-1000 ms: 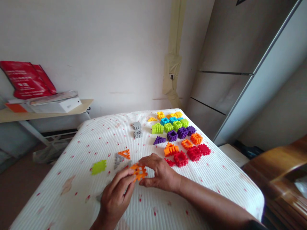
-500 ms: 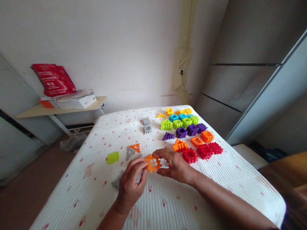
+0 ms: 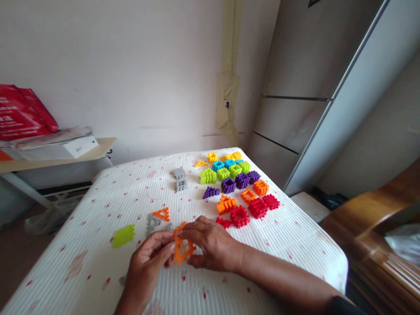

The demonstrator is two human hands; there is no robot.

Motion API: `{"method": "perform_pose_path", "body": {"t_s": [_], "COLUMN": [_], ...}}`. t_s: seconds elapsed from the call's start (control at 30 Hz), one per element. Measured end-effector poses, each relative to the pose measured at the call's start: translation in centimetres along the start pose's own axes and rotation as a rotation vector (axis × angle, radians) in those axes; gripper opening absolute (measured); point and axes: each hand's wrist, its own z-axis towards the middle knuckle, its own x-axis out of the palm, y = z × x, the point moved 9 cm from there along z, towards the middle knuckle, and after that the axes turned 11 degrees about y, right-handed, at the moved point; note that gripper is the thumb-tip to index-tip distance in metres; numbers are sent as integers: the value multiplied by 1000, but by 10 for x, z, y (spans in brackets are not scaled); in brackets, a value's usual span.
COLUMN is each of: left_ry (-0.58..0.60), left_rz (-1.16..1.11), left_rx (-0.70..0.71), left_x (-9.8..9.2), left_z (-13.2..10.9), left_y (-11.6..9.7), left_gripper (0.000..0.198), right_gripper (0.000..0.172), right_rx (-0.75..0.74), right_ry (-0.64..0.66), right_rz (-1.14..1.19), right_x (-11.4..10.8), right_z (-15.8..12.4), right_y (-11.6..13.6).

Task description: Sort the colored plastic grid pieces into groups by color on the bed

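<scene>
Both of my hands grip one orange grid-shaped block (image 3: 181, 248) just above the white mattress (image 3: 262, 253). My left hand (image 3: 147, 262) pinches its left edge and my right hand (image 3: 210, 244) closes on its right side. The block stands tilted on edge between the fingers. Just beyond my hands lie an orange triangle piece (image 3: 162, 214) and grey pieces (image 3: 153, 223). A lime green flat piece (image 3: 123, 235) lies to the left of them.
Rows of yellow, blue, green, purple, orange and red blocks (image 3: 236, 188) sit at the far right of the mattress, with two grey blocks (image 3: 179, 179) beside them. A shelf (image 3: 55, 155) with a white box and red bag stands left. Wooden furniture (image 3: 377, 218) is at right.
The orange grid block has turned from lying flat to standing tilted on edge between my hands. My head view has shifted, while the hands stay at the same spot on the mattress.
</scene>
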Motion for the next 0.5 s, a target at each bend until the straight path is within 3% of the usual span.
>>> {"method": "perform_pose_path", "body": {"t_s": [0.23, 0.3, 0.37, 0.5], "left_ry": [53, 27, -22, -124], "left_rz": [-51, -55, -25, 95], "left_rx": [1, 34, 67, 90], "left_x": [14, 13, 6, -18], "left_z": [-4, -5, -7, -8], "left_y": [-3, -10, -18, -26], "left_gripper": [41, 47, 48, 41], "right_gripper": [38, 36, 36, 34], "right_rx": [-37, -67, -49, 191], "right_ry": [33, -3, -70, -120], "right_rz": [-340, -367, -350, -362], "right_x": [-3, -25, -62, -134], "right_z": [-10, -21, -40, -93], "right_y": [7, 1, -16, -93]}}
